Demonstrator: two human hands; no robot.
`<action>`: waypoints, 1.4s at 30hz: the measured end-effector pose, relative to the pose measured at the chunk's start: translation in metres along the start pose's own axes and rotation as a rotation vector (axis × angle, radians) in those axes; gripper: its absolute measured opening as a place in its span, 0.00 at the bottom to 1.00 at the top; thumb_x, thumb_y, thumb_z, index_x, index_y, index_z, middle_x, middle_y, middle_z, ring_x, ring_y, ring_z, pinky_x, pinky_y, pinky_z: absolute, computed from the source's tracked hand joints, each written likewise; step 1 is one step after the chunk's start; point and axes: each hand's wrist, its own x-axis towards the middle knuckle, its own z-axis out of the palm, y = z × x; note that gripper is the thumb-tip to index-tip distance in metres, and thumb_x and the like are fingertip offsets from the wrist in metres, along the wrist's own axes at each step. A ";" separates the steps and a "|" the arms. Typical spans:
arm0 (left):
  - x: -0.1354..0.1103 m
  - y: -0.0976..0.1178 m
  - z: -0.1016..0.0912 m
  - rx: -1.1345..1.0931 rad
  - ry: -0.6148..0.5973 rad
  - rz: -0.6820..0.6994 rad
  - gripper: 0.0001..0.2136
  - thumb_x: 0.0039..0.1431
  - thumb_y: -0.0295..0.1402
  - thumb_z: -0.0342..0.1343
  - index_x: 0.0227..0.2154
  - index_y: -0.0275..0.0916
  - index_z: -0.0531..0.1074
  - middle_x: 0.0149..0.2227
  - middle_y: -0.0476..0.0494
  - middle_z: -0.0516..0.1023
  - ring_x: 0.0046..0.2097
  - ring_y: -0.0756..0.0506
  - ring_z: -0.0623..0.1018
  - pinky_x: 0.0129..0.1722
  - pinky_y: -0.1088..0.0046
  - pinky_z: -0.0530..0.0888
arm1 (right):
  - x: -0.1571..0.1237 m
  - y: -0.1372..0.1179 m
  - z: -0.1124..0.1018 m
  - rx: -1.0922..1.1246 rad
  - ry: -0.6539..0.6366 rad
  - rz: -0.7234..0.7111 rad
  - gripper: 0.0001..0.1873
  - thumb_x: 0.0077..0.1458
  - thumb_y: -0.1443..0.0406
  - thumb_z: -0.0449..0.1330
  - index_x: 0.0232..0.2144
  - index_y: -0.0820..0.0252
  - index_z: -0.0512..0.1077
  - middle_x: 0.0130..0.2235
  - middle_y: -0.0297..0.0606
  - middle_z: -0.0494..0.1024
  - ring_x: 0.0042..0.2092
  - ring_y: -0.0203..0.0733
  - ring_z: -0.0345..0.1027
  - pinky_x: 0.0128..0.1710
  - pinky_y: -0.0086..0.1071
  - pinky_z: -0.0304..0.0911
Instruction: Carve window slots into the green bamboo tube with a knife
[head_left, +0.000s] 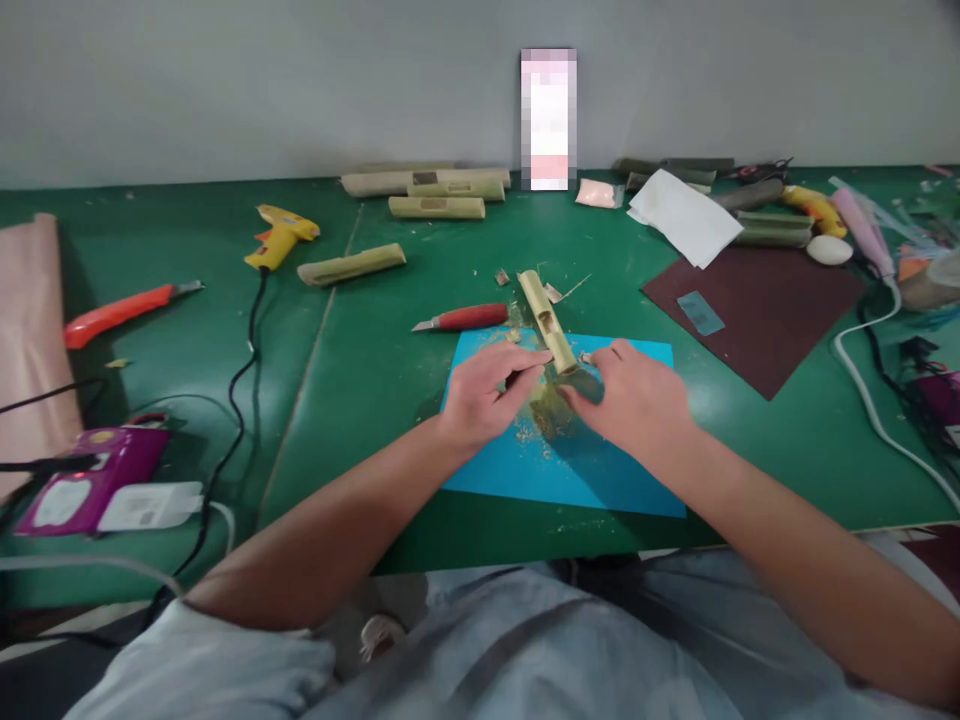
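A short pale bamboo tube (535, 293) with a notch cut in its upper side points away from me over the far edge of a blue sheet (495, 470). My left hand (491, 392) pinches the tube's near end from the left. My right hand (637, 390) is curled just right of that end, thumb below and forefinger above; a small greyish piece shows between them, too indistinct to name. Sawdust and shavings (553, 415) lie on the sheet under the hands. A red-handled carving knife (472, 317) rests left of the tube, blade to the left.
Several bamboo pieces (437, 207) lie along the wall, another (352, 264) nearer. To the left are a yellow glue gun (279, 238), an orange cutter (124, 312) and a purple power strip (124, 465). A brown sheet (765, 320) and white paper (684, 215) lie right.
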 end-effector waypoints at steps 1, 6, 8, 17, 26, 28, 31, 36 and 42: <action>0.000 0.000 0.000 -0.005 -0.001 0.006 0.07 0.63 0.25 0.57 0.40 0.36 0.79 0.32 0.45 0.81 0.33 0.51 0.77 0.34 0.74 0.72 | 0.005 -0.005 0.001 -0.010 -0.021 0.001 0.23 0.59 0.46 0.55 0.37 0.61 0.72 0.38 0.42 0.75 0.34 0.44 0.69 0.28 0.36 0.49; -0.001 -0.004 0.000 -0.016 0.034 -0.008 0.07 0.63 0.27 0.57 0.40 0.37 0.79 0.34 0.44 0.82 0.35 0.49 0.79 0.36 0.72 0.74 | 0.021 -0.018 0.006 -0.049 -0.094 -0.011 0.22 0.63 0.49 0.51 0.38 0.63 0.71 0.38 0.45 0.74 0.36 0.46 0.70 0.29 0.37 0.49; -0.001 -0.006 0.001 -0.008 0.041 -0.020 0.07 0.63 0.27 0.57 0.40 0.38 0.79 0.34 0.45 0.82 0.35 0.49 0.79 0.36 0.72 0.74 | 0.023 -0.018 0.009 -0.042 -0.096 -0.010 0.20 0.62 0.51 0.52 0.38 0.62 0.71 0.38 0.44 0.75 0.36 0.45 0.70 0.29 0.37 0.49; 0.002 -0.012 0.005 0.064 -0.074 -0.129 0.08 0.64 0.30 0.55 0.41 0.38 0.79 0.34 0.44 0.81 0.35 0.49 0.79 0.35 0.73 0.75 | 0.010 -0.002 0.022 0.014 0.059 -0.015 0.16 0.59 0.53 0.57 0.33 0.60 0.71 0.34 0.42 0.76 0.32 0.42 0.69 0.28 0.37 0.47; 0.004 -0.016 0.016 0.090 -0.218 -0.139 0.08 0.64 0.29 0.56 0.43 0.37 0.78 0.36 0.44 0.81 0.38 0.48 0.80 0.39 0.72 0.76 | -0.002 0.017 0.016 0.107 0.008 0.017 0.15 0.54 0.51 0.61 0.33 0.57 0.70 0.34 0.37 0.76 0.31 0.41 0.68 0.27 0.35 0.49; 0.005 -0.016 0.016 0.097 -0.206 -0.124 0.08 0.64 0.29 0.56 0.43 0.37 0.78 0.36 0.44 0.81 0.37 0.48 0.80 0.39 0.73 0.76 | -0.003 0.018 0.015 0.131 -0.024 0.019 0.16 0.52 0.51 0.62 0.33 0.56 0.69 0.35 0.37 0.76 0.31 0.41 0.69 0.26 0.35 0.49; 0.006 -0.014 0.017 0.088 -0.189 -0.095 0.08 0.64 0.28 0.57 0.43 0.37 0.78 0.36 0.44 0.81 0.38 0.49 0.80 0.39 0.73 0.75 | -0.003 0.018 0.015 0.164 -0.068 0.025 0.17 0.51 0.51 0.64 0.34 0.56 0.69 0.35 0.37 0.77 0.31 0.42 0.69 0.26 0.34 0.50; 0.004 -0.010 0.017 0.088 -0.197 -0.089 0.07 0.63 0.28 0.57 0.42 0.36 0.78 0.37 0.44 0.82 0.39 0.48 0.80 0.40 0.73 0.76 | -0.003 0.016 0.015 0.166 -0.078 0.025 0.17 0.51 0.49 0.63 0.33 0.56 0.70 0.34 0.38 0.77 0.32 0.44 0.70 0.26 0.35 0.51; 0.006 -0.012 0.022 0.102 -0.261 -0.089 0.08 0.64 0.29 0.56 0.44 0.38 0.78 0.38 0.43 0.82 0.40 0.47 0.81 0.41 0.70 0.77 | -0.008 0.014 0.021 0.135 -0.002 -0.048 0.16 0.55 0.51 0.59 0.36 0.57 0.71 0.35 0.40 0.77 0.34 0.44 0.70 0.28 0.36 0.53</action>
